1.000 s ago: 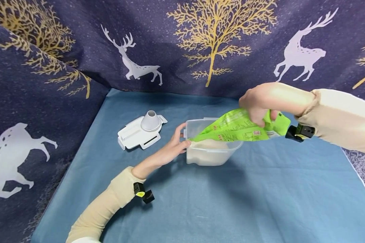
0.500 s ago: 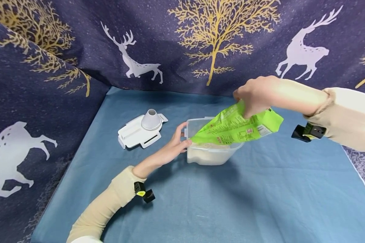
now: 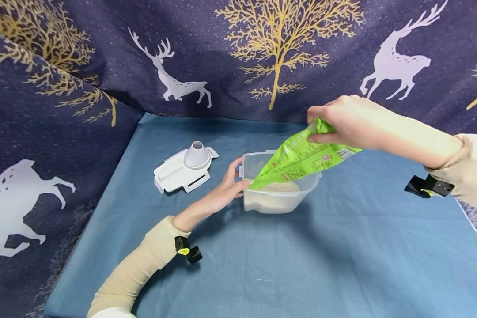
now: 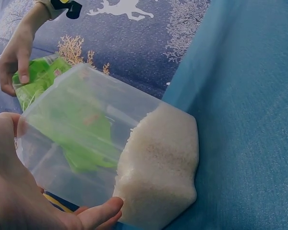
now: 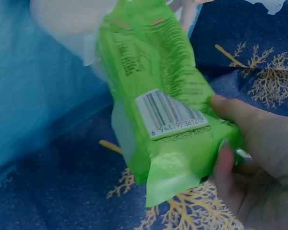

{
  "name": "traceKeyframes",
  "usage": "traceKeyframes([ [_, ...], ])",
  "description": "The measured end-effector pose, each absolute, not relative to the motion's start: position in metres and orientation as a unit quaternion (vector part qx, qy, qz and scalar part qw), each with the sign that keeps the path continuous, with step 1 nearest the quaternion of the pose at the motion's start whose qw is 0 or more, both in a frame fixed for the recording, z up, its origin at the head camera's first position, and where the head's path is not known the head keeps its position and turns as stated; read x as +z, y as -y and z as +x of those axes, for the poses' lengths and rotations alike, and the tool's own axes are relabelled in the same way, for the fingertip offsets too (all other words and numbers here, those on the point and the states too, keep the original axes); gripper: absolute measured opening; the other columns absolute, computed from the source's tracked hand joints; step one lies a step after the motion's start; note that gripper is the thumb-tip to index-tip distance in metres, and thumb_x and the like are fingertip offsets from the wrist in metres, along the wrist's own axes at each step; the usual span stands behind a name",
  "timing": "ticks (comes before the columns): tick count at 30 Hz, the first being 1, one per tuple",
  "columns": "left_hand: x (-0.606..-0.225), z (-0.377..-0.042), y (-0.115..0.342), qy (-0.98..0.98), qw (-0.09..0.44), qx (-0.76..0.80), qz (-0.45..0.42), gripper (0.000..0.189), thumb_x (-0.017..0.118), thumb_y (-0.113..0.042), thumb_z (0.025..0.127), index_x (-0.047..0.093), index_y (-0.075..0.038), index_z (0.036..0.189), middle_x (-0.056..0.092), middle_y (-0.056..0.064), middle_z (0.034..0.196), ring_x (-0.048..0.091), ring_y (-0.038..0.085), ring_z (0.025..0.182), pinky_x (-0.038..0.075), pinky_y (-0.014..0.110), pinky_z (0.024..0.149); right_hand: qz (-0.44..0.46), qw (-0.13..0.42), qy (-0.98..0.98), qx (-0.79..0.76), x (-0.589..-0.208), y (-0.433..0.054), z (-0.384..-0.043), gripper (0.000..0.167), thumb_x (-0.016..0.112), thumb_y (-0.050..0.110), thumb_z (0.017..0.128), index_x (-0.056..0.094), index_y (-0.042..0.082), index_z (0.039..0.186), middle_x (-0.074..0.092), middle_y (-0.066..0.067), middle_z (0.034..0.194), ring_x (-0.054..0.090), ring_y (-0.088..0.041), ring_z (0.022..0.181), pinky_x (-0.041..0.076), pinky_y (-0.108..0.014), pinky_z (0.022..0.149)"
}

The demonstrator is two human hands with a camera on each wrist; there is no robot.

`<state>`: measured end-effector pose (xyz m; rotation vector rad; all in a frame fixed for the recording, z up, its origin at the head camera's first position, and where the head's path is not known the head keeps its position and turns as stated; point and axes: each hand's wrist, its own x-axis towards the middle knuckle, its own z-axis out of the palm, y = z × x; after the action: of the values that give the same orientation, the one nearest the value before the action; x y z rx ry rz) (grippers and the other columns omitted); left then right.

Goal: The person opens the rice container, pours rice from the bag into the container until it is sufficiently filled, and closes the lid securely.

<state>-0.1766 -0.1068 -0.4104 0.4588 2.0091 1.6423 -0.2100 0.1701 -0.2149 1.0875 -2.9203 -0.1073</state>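
A clear plastic container (image 3: 270,204) stands on the blue cloth, white rice (image 4: 156,158) filling its lower part. My left hand (image 3: 227,187) grips its left end, the thumb over the rim by the mouth of a green bag. That bag (image 3: 298,161) slants down into the container, its bottom end raised to the right. At this raised end my right hand (image 3: 343,121) holds the bag, thumb and fingers pinching a bottom corner. The right wrist view shows the bag's barcode (image 5: 168,115) close to those fingers.
A white lid (image 3: 175,172) with a grey cone-shaped cap (image 3: 196,155) lies left of the container. Behind the blue cloth (image 3: 246,265) hangs a dark blue curtain (image 3: 222,53) printed with deer and trees.
My right hand has risen and shifted its hold to the bag's bottom corner, tilting the bag more steeply. More rice shows in the container. The left hand keeps its place.
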Motion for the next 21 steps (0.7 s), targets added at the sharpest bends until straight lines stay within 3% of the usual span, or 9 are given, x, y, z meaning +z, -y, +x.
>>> traceKeyframes([
  [6,-0.411,-0.178,0.106,-0.734,0.253,0.61,0.159,0.073,0.041,-0.037,0.096,-0.004,-0.03,0.152,0.015,0.018,0.147,0.037,0.036,0.133,0.036,0.056,0.108,0.401,0.042,0.915,0.006,-0.221,-0.182,-0.213,0.021,0.076,0.026,0.083,0.064,0.013,0.096,0.066,0.004,0.076,0.042,-0.007,0.052,0.038,-0.025,0.047],
  [13,-0.412,-0.179,0.105,-0.731,0.253,0.614,0.157,0.072,0.041,-0.035,0.096,-0.004,-0.03,0.152,0.014,0.018,0.147,0.035,0.036,0.134,0.035,0.056,0.109,0.443,0.118,0.888,0.035,-0.223,-0.193,-0.217,0.022,0.079,0.019,0.078,0.064,0.01,0.092,0.06,0.004,0.065,0.036,-0.001,0.048,0.036,-0.024,0.043],
  [21,-0.413,-0.178,0.104,-0.73,0.258,0.613,0.157,0.071,0.039,-0.033,0.097,-0.005,-0.031,0.152,0.01,0.018,0.151,0.033,0.037,0.136,0.033,0.057,0.109,0.407,0.119,0.904,0.046,-0.222,-0.193,-0.211,0.021,0.078,0.018,0.079,0.067,0.011,0.095,0.057,0.005,0.06,0.035,-0.001,0.046,0.033,-0.023,0.042],
])
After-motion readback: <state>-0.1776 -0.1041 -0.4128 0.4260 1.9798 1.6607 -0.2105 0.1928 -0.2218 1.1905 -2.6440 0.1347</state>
